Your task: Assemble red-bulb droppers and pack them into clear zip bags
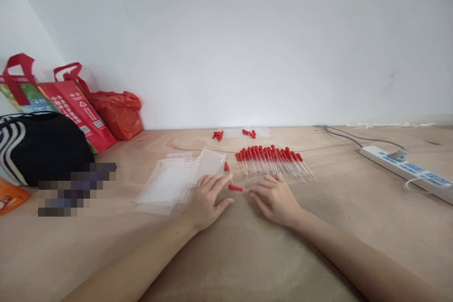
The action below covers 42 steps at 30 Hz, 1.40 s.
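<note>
My left hand (208, 200) rests on the table at the right edge of several clear zip bags (163, 186), its fingers stretched out and the thumb apart. Just beyond its fingertips lies a dropper with a red rubber bulb (226, 166). My right hand (276, 198) pinches the glass end of another dropper (235, 188), whose red bulb points left toward my left hand. Behind my right hand, several red-bulbed droppers (269, 155) lie side by side in a row, bulbs away from me and thin tubes toward me.
Loose red bulbs (218, 135) and small clear bags (231, 133) lie near the wall. A white power strip (406, 167) with a grey cable is on the right. At left stand red bags (116, 113) and a black bag (46, 148), beside a pixelated patch.
</note>
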Motion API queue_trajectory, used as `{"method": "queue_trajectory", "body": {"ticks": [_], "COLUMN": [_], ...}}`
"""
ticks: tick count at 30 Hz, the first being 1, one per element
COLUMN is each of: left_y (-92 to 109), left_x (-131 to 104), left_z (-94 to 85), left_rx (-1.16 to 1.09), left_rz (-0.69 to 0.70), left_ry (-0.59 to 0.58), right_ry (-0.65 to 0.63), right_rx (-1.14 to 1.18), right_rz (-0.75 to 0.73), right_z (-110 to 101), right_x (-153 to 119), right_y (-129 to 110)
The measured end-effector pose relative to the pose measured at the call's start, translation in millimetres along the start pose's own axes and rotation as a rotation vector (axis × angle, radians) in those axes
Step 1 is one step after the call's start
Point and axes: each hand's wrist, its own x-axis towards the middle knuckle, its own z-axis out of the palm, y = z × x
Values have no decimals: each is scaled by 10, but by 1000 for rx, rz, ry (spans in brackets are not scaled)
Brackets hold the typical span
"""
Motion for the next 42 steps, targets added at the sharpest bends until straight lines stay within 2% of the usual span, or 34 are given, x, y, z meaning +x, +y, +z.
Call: {"method": "queue_trajectory", "body": {"ticks": [3,6,9,13,17,20,23,26,29,33,38,42], "left_y": [-10,7,18,7,5,5,-35,-142,-281,-394,-387,-325], "left_x": [-5,-3,2,1,-11,-7,67,246,485,729,798,779], "left_z": [-6,-2,8,17,24,34,38,41,68,160,284,277], "left_rx": [18,25,13,2,12,25,50,68,74,66,101,132], "left_rz": [-63,-52,-57,-69,-80,-132,-259,-372,-422,-493,-594,-607], "left_ry": [-20,-61,-63,-70,-68,-47,-28,-20,-35,-100,-146,-122], "right_ry": [187,256,246,169,196,227,146,51,-7,-135,-288,-302], "right_rx": [37,53,-10,-116,-238,-246,-141,-42,-47,-56,-73,-89], "right_rz": [386,718,857,892,848,687,459,386,448,595,679,637], "right_z": [-37,-53,-40,-20,-25,4,100,242,367,435,427,366], "right_x": [29,63,77,80,99,132,201,337,527,753,883,899], "right_y": [321,704,970,1056,927,679,321,-20,-230,-329,-382,-383]}}
